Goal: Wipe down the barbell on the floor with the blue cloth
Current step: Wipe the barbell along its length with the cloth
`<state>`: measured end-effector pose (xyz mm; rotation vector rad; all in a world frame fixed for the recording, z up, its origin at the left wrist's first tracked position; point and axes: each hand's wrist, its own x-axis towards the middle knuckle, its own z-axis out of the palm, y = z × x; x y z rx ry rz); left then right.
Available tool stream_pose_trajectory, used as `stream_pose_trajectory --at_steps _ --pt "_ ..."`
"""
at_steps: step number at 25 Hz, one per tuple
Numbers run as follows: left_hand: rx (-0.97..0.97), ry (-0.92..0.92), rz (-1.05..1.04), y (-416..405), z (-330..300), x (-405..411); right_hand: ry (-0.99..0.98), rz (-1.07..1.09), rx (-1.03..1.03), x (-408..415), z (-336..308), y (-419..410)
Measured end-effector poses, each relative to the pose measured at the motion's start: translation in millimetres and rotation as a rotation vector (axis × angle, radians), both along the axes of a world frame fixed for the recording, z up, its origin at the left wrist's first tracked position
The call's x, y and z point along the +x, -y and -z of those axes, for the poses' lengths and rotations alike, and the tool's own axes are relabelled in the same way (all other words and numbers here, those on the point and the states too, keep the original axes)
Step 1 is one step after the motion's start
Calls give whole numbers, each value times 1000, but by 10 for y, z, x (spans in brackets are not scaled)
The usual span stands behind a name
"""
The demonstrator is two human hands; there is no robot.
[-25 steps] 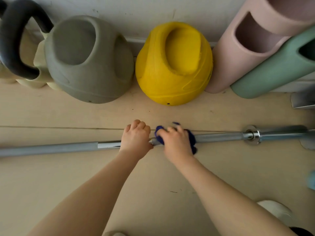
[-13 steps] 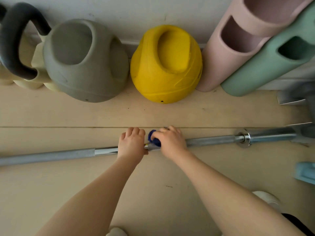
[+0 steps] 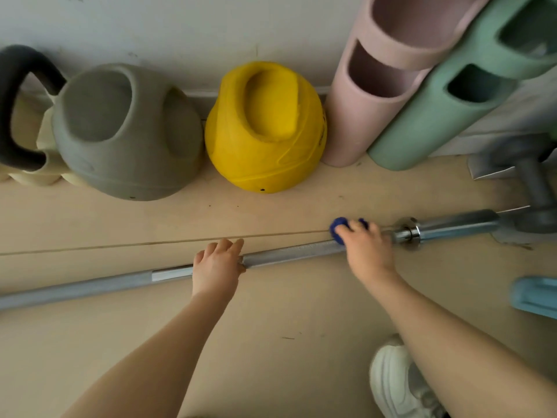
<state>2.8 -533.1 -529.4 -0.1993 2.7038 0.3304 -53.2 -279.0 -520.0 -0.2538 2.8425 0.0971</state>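
Right hand (image 3: pixel 366 248) slid blue cloth (image 3: pixel 339 226) rightward along one barbell (image 3: pixel 289 253).

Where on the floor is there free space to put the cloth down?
Free: the floor strip between the barbell and the yellow ball, and the wide patch between both forearms. Crowded: along the wall, and at right near the dumbbell, light blue object and shoe.

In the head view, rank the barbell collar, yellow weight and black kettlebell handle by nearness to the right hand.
From the right hand:
1. Barbell collar, just to its right.
2. Yellow weight, up-left by the wall.
3. Black kettlebell handle, far left.
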Motion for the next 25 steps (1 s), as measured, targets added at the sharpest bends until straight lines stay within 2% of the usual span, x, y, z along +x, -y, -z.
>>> stream_pose_trajectory --at_steps 2,3,7,8,10,11,12,13,14,16,18,20,21,23,25 --pt "-3 -44 -37 -64 3 -17 -78 211 -36 27 60 -137" --pt "17 -67 -13 -137 -11 -47 -75 230 -53 55 118 -67" --pt "105 -153 232 -555 -40 -219 -81 -85 -109 -139 163 63" --pt "86 -154 273 -625 -16 -257 -26 -13 -119 -271 124 -47" --pt "42 -184 328 -704 51 -323 -58 258 -81 -386 166 -297" --pt "6 -221 366 -701 109 -333 -65 308 -43 -354 132 -281" --pt "-42 -253 402 -681 138 -335 -92 210 -10 -282 121 -168" --pt "-72 -289 429 -672 144 -340 -29 82 16 -166 106 -68" --pt "-95 -326 458 -663 144 -348 -86 -16 26 -91 142 -70" --pt "-113 -325 473 -672 124 -349 -72 -52 -115 -171 119 -277" --pt "-110 -304 437 -699 113 -346 -34 174 -235 -285 130 -560" --pt "-95 -283 388 -723 107 -322 -93 447 -269 -238 194 -587" --pt "-88 -273 356 -729 108 -315 -98 602 -377 -180 202 -432" --pt "-38 -243 286 -715 108 -339 -85 958 -728 -71 168 -64" --pt "-23 -192 273 -668 121 -380 30 1197 -897 -44 62 191"
